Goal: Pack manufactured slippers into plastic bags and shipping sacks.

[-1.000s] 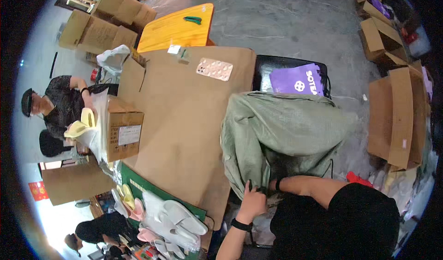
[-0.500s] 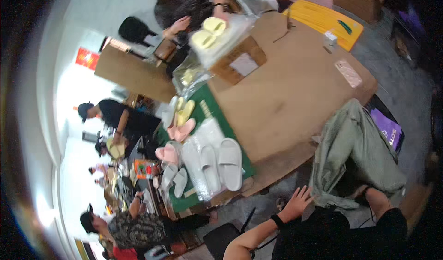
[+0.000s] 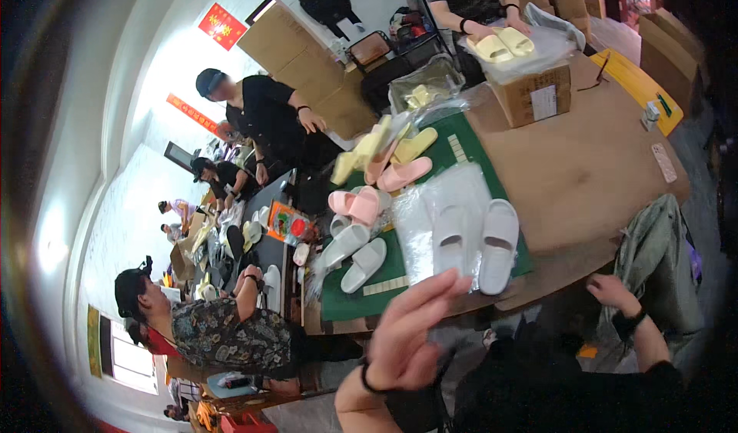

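My left hand (image 3: pixel 415 329) is raised in front of the table's near edge, its fingers stretched out and nothing in it. Its fingertips overlap the lower end of a grey slipper (image 3: pixel 455 237) in view; whether they touch it I cannot tell. A second grey slipper (image 3: pixel 499 247) lies to the right of that one. Under the left slipper is clear plastic wrapping (image 3: pixel 419 218). My right hand (image 3: pixel 613 291) is by the near right table edge, next to a grey-green cloth (image 3: pixel 652 252); its fingers are partly hidden.
A green mat (image 3: pixel 492 179) carries more slippers: pink (image 3: pixel 406 173), yellow (image 3: pixel 415 147) and grey (image 3: pixel 364 266). Brown board (image 3: pixel 557 194) covers the table. A carton (image 3: pixel 530 98) bears a yellow pair, handled by a person opposite. Other people (image 3: pixel 277 118) work at the left.
The view has swung left. My left hand has come up toward the grey slippers; my right hand now shows beside the grey-green cloth. A person at far left has lifted a yellow slipper toward the mat.
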{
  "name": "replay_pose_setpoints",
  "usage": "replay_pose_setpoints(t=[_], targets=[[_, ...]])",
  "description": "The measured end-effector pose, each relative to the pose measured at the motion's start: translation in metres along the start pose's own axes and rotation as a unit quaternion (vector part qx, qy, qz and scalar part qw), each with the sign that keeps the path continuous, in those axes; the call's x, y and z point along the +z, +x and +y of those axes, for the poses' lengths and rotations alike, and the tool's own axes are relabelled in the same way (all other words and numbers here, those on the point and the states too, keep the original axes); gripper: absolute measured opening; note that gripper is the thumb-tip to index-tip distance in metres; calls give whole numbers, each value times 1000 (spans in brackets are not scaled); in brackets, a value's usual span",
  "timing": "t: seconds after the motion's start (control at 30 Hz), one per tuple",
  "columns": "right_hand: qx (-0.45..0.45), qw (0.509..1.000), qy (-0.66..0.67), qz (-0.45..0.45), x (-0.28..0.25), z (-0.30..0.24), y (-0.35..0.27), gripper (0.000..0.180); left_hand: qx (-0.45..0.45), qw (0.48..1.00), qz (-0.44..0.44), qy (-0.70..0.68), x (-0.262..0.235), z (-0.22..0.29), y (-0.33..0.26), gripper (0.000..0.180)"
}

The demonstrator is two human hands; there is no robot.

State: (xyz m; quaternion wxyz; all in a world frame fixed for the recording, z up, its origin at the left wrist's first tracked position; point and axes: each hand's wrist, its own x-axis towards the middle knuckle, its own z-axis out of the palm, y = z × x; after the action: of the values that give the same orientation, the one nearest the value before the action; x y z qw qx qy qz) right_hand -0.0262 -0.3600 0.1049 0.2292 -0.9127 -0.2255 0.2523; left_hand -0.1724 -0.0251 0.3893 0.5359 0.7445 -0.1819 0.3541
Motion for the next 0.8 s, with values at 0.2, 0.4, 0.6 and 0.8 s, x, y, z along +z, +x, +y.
replay_pose_setpoints(t=[0.2, 0.4, 0.6, 0.8], targets=[[-159, 972, 150, -85, 76, -141, 125, 45, 6, 934, -15, -357, -59, 164, 41, 28], [-159, 985, 53, -31, 149, -204, 208, 50, 40, 974, -14, -224, -98, 136, 21, 28], [-120, 992, -33, -9, 165, -211, 237, 54, 79, 995, -20, -50, -122, 94, -5, 28], [-61, 996, -24, 56, 167, -234, 229, 61, 115, 987, -9, 116, -119, 22, -26, 29]])
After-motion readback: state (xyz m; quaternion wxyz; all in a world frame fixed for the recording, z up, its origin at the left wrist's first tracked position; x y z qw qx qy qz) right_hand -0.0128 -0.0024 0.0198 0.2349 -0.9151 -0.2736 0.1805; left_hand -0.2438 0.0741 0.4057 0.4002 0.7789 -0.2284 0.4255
